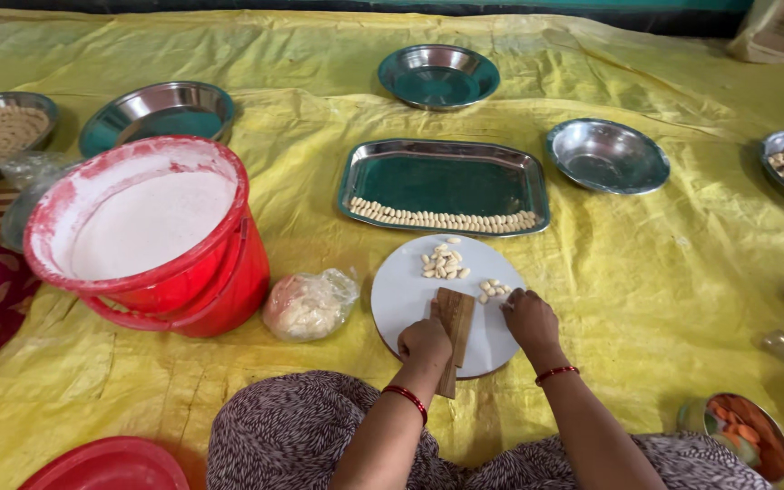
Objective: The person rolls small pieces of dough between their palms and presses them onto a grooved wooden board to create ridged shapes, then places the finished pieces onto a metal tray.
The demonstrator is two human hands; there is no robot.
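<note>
Your left hand (425,342) is gripping the wooden ridged paddle (454,328), fingers curled around it, on the round white board (401,295). Your right hand (530,318) is resting beside it, fingertips bunched near small dough pieces (494,289).

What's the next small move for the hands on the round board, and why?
Probably roll the next dough bit down the wooden ridged paddle. The left hand holds the paddle on the round white board, the right hand sits beside a few small dough pieces, and a row of shaped pieces already lines the steel tray.
</note>
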